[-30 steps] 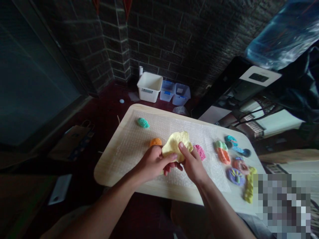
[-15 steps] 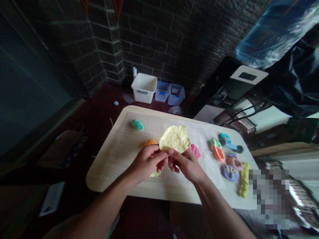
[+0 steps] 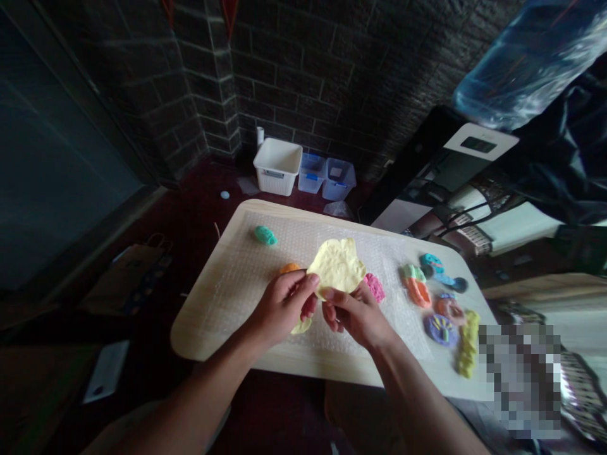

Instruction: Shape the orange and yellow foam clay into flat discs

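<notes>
A thin, flattened sheet of pale yellow clay [image 3: 336,265] with an uneven edge is held up above the table. My left hand [image 3: 290,303] pinches its lower left edge between thumb and fingers. At the bottom edge my right hand [image 3: 353,311] grips it, thumb on top and fingers curled beneath. Behind my left hand an orange clay lump [image 3: 289,268] partly shows, and a pink textured clay piece [image 3: 374,287] lies just past my right hand. Below my left hand another pale yellow piece [image 3: 301,326] is partly hidden. A green clay piece [image 3: 265,235] rests farther back at the left.
Bubble wrap [image 3: 237,284] covers much of the wooden table [image 3: 194,335]. Several coloured clay shapes, among them a purple disc [image 3: 441,330] and a yellow strip [image 3: 468,344], sit at the right. Beyond the table stand a white bin [image 3: 277,167] and two clear boxes [image 3: 339,180].
Both thumbs have moved from the middle of the yellow sheet to its lower edge, and the sheet now faces me more fully. My left thumb has shifted slightly up its left side.
</notes>
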Demonstrator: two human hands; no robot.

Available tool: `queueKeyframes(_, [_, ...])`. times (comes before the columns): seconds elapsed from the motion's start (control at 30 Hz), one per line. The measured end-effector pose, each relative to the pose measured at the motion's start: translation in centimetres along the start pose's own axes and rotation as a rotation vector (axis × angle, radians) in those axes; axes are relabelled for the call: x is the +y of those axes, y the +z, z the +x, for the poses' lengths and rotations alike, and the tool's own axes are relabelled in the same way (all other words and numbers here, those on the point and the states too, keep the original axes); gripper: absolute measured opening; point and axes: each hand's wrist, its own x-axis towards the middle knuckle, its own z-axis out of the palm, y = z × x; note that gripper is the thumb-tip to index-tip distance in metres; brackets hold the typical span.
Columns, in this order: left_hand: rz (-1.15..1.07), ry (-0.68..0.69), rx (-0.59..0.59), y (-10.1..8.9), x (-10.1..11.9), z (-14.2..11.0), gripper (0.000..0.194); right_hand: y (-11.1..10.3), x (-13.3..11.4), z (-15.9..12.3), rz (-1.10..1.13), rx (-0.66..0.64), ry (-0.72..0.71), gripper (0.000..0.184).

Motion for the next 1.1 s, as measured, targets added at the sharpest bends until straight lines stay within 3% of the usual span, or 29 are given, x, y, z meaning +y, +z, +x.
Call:
queueKeyframes(0.13, [0.149,0.099,0.009,0.0,0.6,-0.2,0.050,-0.1,0.2,0.3,-0.034,-0.045,-0.049,0.040])
queueKeyframes(0.23, [0.214,0.086,0.032,-0.3,0.7,-0.2,0.051,0.0,0.1,0.4,-0.071,-0.010,-0.082,0.031])
queueKeyframes(0.33, [0.134,0.015,0.035,-0.5,0.6,-0.1,0.042,0.1,0.0,0.4,-0.043,0.026,-0.069,0.031])
queueKeyframes(0.47, [-0.018,0.030,0.064,-0.3,0.7,0.2,0.036,0.2,-0.2,0.3,-0.047,-0.010,-0.030,0.033])
queueKeyframes(0.57, [0.051,0.067,0.111,-0.1,0.8,0.2,0.038,0.2,-0.1,0.3,-0.074,-0.018,-0.046,0.036])
queueKeyframes(0.67, [0.142,0.092,0.154,-0.2,0.6,0.0,0.036,0.2,0.1,0.4,-0.071,0.060,-0.110,0.032])
queueKeyframes(0.87, [0.010,0.065,0.149,-0.1,0.1,-0.1,0.031,0.7,-0.1,0.4,-0.051,0.127,-0.130,0.029])
queueKeyframes(1.1, [0.134,0.144,0.286,-0.6,0.3,-0.6,0.034,2.1,0.0,-0.1,-0.106,0.159,-0.197,0.034])
